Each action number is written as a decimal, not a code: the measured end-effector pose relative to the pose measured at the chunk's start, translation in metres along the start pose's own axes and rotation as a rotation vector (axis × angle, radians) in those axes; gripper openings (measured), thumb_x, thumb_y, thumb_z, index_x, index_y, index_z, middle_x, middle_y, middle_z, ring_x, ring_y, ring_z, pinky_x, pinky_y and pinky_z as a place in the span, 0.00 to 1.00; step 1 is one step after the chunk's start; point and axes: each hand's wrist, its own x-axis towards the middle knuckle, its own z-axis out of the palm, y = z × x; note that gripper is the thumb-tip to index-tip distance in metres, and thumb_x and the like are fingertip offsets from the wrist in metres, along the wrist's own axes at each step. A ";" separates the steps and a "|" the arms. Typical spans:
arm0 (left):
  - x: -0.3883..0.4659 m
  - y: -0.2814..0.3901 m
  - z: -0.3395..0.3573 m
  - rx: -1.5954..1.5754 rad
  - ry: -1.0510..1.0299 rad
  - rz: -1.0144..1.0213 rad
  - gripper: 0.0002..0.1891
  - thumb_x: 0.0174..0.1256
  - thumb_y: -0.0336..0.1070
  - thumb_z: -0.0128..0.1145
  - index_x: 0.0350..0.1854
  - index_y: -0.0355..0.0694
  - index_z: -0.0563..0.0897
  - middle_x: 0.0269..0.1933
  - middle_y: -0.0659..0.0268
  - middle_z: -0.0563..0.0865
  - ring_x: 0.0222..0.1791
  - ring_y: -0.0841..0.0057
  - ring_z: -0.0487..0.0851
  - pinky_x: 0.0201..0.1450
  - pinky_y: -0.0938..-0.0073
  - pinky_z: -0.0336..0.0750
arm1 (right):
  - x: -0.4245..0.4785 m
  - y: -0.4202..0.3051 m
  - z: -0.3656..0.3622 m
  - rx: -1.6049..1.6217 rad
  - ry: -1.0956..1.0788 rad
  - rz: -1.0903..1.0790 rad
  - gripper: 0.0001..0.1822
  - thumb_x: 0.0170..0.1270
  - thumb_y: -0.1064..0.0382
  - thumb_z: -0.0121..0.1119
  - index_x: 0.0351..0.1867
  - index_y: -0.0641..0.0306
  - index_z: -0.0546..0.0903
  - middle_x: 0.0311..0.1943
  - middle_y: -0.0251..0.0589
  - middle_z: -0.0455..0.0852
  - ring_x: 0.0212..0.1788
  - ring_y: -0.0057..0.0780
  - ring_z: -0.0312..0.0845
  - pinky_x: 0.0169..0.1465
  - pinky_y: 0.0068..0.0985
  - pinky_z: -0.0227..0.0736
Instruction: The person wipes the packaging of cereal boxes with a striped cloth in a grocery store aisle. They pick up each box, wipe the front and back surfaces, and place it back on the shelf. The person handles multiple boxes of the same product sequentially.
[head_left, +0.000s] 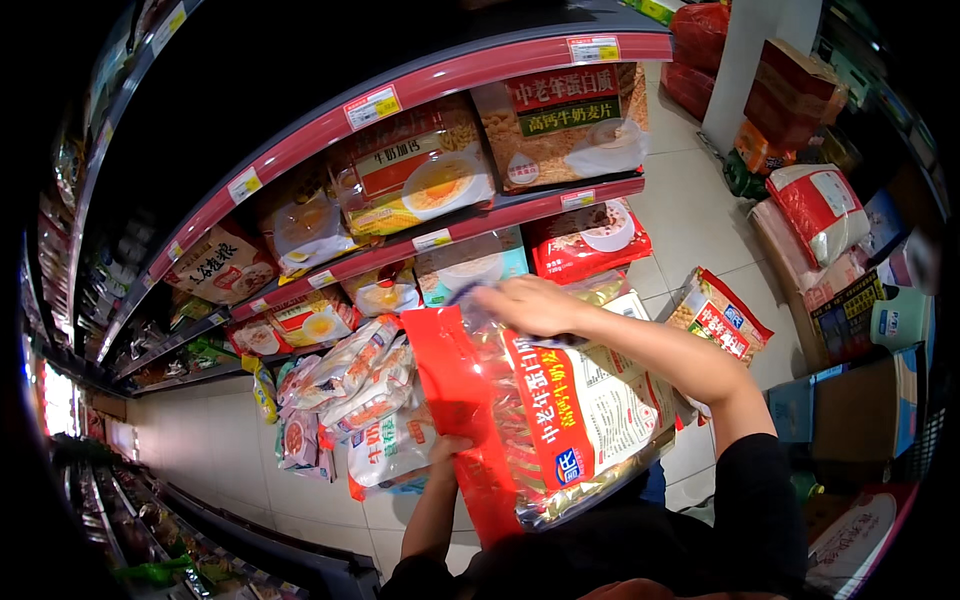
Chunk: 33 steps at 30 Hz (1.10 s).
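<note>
A large red-topped plastic bag of cereal (592, 397) is held up in front of my body, with clear film and printed panels on its face. My left hand (452, 448) grips the red top strip of the bag near its middle. My right hand (534, 306) is pressed on the upper part of the bag, fingers curled over a dark blue cloth (564, 341). That hand is slightly blurred, and the cloth shows only at its edges. Just beyond the left hand, several milk cereal bags (352, 382) lie heaped on the floor.
Shelves with red price rails (450, 232) carry several cereal bags (420, 180) ahead. Another red cereal bag (720, 322) rests on the tiled floor (667, 217) at right. Cardboard boxes (862, 405) and packs crowd the right side. A lower shelf unit (285, 555) borders the aisle at left.
</note>
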 end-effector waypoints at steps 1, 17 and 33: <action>0.001 0.000 0.000 0.001 -0.002 0.004 0.32 0.43 0.31 0.50 0.58 0.28 0.68 0.50 0.51 0.80 0.47 0.59 0.82 0.50 0.62 0.79 | -0.013 0.018 -0.002 -0.032 -0.013 0.040 0.31 0.71 0.44 0.30 0.43 0.70 0.79 0.36 0.60 0.82 0.46 0.54 0.78 0.48 0.44 0.70; 0.023 0.007 -0.004 -0.022 -0.012 0.051 0.29 0.47 0.33 0.49 0.57 0.29 0.69 0.49 0.51 0.81 0.46 0.60 0.83 0.49 0.61 0.79 | -0.255 0.046 0.085 -0.274 -0.020 -0.016 0.36 0.61 0.50 0.52 0.71 0.55 0.60 0.72 0.43 0.56 0.75 0.40 0.45 0.74 0.47 0.33; 0.043 0.017 0.007 -0.061 -0.059 0.088 0.25 0.53 0.35 0.49 0.56 0.30 0.71 0.48 0.52 0.82 0.44 0.61 0.83 0.49 0.61 0.79 | -0.089 0.009 0.077 0.017 0.068 -0.211 0.34 0.69 0.35 0.30 0.72 0.44 0.56 0.74 0.41 0.50 0.76 0.48 0.36 0.74 0.49 0.31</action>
